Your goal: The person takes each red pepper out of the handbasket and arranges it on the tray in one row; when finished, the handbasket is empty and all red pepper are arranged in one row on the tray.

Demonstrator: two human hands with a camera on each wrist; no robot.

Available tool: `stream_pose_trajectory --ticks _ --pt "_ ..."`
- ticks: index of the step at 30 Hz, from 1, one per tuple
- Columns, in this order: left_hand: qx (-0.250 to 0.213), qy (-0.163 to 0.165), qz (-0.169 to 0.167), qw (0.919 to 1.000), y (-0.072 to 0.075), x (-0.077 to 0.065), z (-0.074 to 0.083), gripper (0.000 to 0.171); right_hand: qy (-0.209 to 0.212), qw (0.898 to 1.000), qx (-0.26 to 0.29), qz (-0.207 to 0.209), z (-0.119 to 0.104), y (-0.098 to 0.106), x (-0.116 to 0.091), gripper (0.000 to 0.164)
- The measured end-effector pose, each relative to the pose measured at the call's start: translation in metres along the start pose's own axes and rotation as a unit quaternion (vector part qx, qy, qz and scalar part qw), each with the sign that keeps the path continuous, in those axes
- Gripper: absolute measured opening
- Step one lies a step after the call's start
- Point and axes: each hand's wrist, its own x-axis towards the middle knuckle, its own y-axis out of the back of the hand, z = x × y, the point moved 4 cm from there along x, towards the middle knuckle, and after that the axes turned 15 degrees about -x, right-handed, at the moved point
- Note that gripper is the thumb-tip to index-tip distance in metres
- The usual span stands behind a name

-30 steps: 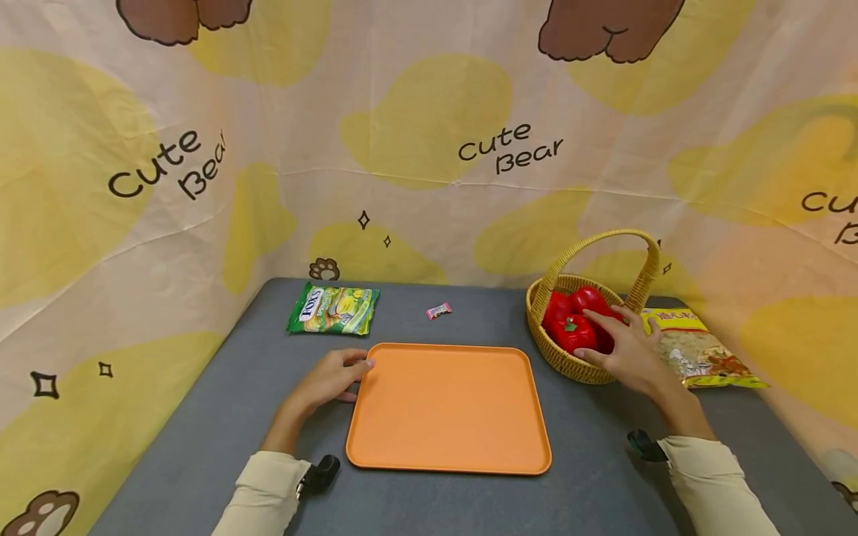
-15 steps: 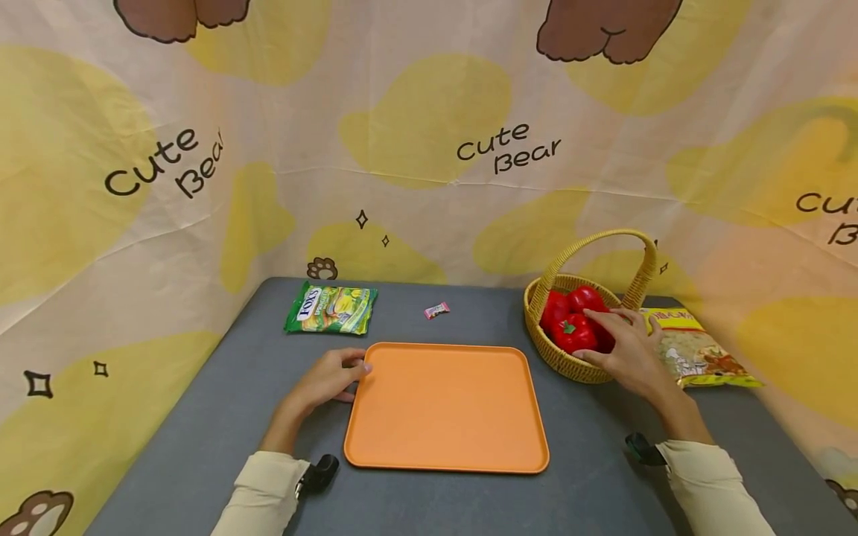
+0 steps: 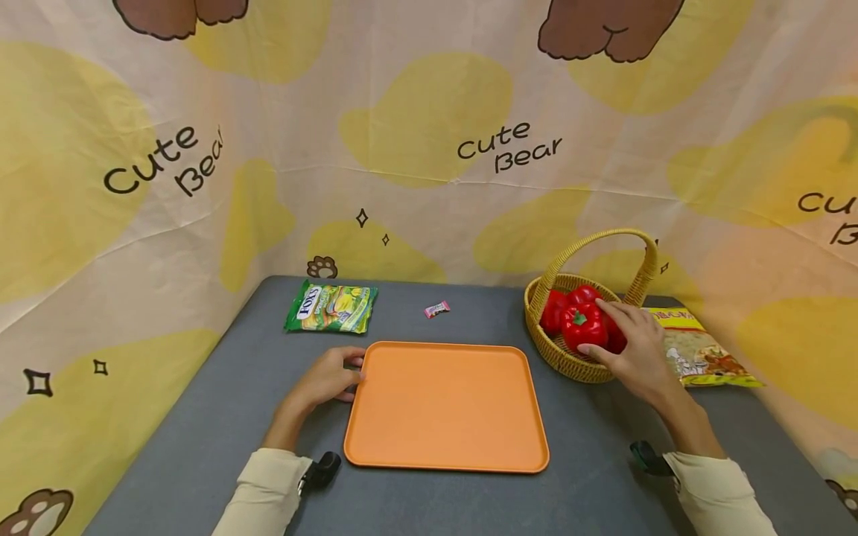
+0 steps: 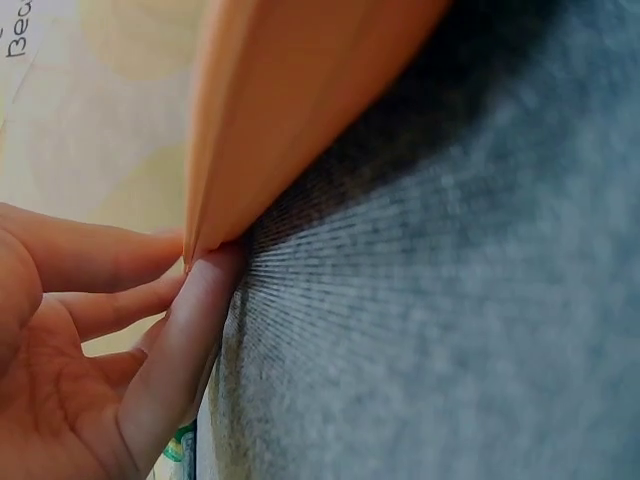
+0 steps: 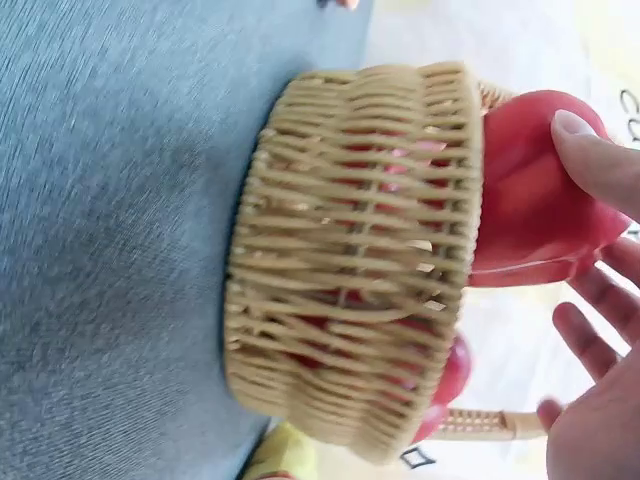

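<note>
My right hand (image 3: 640, 353) holds a red bell pepper (image 3: 585, 325) with a green stem, thumb on the near side and fingers on the far side. In the right wrist view this pepper (image 5: 535, 195) stands partly above the rim of the woven basket (image 5: 350, 230). More red peppers (image 3: 553, 311) lie in the basket (image 3: 570, 366), which has a tall arched handle. At the left edge of the orange tray (image 3: 445, 409), my left hand (image 3: 328, 378) pinches the rim. Up close in the left wrist view, its fingertips meet the tray's edge (image 4: 290, 90), low against the grey table.
A green candy bag (image 3: 333, 307) lies at the back left, and a small pink-wrapped candy (image 3: 437, 310) behind the tray. A yellow-ended food packet (image 3: 704, 350) lies right of the basket, partly behind my right hand. A printed cloth (image 3: 402, 149) hangs behind the grey table (image 3: 442, 502).
The right hand has gripped the front pepper and lifted it slightly, up and to the right. The left thumb has shifted from over the tray back to its rim. The tray stays put.
</note>
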Motion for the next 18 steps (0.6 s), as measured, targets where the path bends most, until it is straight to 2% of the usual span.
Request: stream_pose_trajectory --ticks 10,18 --pt "-0.006 0.012 0.001 0.9999 0.001 0.003 0.0 0.054 0.011 0.999 0.046 -0.002 -0.031 0.006 -0.001 0.083" --pt "-0.016 0.023 -0.007 0.9996 0.002 0.005 0.002 0.056 0.044 0.996 0.081 -0.007 -0.056 -0.006 0.002 0.082"
